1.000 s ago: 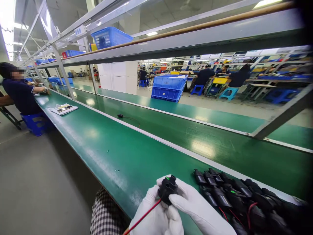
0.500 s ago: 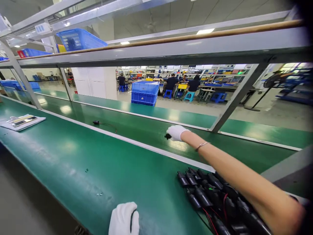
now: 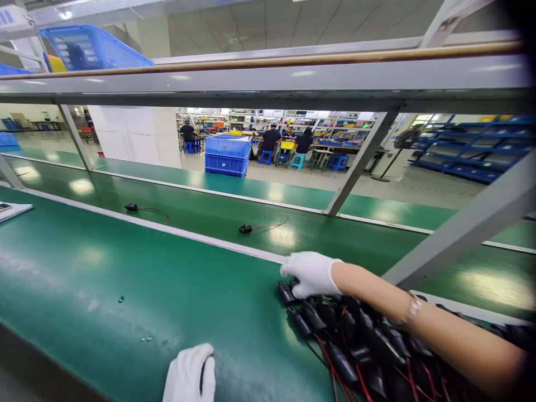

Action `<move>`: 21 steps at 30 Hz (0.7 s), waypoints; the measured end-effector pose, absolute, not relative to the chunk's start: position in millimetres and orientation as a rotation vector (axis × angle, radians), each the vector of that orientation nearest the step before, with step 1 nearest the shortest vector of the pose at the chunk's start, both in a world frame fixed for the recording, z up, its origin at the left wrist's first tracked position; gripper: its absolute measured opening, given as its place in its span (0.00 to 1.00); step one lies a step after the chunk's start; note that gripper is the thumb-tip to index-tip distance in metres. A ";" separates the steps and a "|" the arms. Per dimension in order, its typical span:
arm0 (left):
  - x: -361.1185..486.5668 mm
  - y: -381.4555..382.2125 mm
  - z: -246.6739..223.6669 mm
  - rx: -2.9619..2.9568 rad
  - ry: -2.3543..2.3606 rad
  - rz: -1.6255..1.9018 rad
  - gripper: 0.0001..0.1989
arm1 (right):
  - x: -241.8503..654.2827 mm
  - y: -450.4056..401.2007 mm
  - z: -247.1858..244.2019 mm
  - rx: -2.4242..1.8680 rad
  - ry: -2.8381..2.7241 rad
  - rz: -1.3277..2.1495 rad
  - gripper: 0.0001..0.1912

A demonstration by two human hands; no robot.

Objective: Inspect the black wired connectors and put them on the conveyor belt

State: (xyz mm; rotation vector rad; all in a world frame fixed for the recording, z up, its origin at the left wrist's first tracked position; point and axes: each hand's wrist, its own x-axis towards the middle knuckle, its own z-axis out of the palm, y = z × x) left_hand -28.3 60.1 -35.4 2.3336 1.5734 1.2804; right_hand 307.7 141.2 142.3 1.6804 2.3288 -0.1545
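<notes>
My right hand (image 3: 312,273), in a white glove, is over the far left end of a pile of black cylindrical parts (image 3: 343,360) with red and black wires. Its fingers and thumb are apart at the nearest parts, and no part is seen gripped. My left hand (image 3: 189,373), also gloved, rests near the front edge of the green bench (image 3: 201,296). Its fingers are loosely curved, with a gap beside the thumb and nothing held. On the green belt beyond lie two single wired black parts, one near the middle (image 3: 245,229) and one further left (image 3: 131,207).
A pale strip (image 3: 188,236) divides the bench from the belt. Slanting metal posts (image 3: 362,162) and a shelf beam (image 3: 259,84) cross ahead. A blue basket (image 3: 96,50) stands on the shelf. Papers (image 3: 14,210) lie at far left. Several people sit at distant benches.
My right hand has let go of a black part on the belt and come back to the pile. The view has turned right. My left hand still rests on the bench.
</notes>
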 end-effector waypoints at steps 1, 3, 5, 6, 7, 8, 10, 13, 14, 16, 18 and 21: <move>-28.3 59.0 -32.9 2.323 1.579 1.252 0.18 | 307.8 124.3 136.7 1.626 2.321 -0.152 0.21; -29.0 56.5 -27.3 2.305 1.573 1.206 0.17 | 306.7 96.1 124.5 1.565 2.314 -0.116 0.29; -30.4 54.1 -20.9 2.270 1.555 1.152 0.15 | 305.3 78.4 116.5 1.561 2.325 -0.058 0.29; -31.0 52.9 -17.3 2.234 1.546 1.122 0.15 | 304.7 73.4 115.8 1.571 2.339 -0.032 0.27; -31.3 51.8 -13.2 2.183 1.535 1.090 0.14 | 303.8 70.3 117.7 1.587 2.360 -0.010 0.25; -31.0 50.6 -8.4 2.112 1.519 1.058 0.15 | 302.3 68.5 122.1 1.610 2.387 0.009 0.24; -27.9 48.2 3.9 1.906 1.460 1.009 0.16 | 295.7 66.3 136.0 1.679 2.459 0.049 0.23; -15.9 43.7 30.1 1.564 1.252 0.954 0.19 | 273.4 60.8 157.2 1.787 2.609 0.084 0.23; -10.6 41.9 40.3 1.485 1.162 0.943 0.20 | 262.9 58.1 161.7 1.797 2.669 0.072 0.24; 0.4 38.2 60.5 1.400 0.979 0.941 0.20 | 239.6 52.1 165.5 1.767 2.791 0.021 0.27; 9.6 35.0 77.3 1.357 0.783 0.953 0.21 | 217.3 46.5 164.7 1.705 2.953 -0.109 0.29; 17.1 31.8 91.3 1.286 0.612 1.010 0.20 | 193.1 40.4 161.7 1.637 3.173 -0.421 0.30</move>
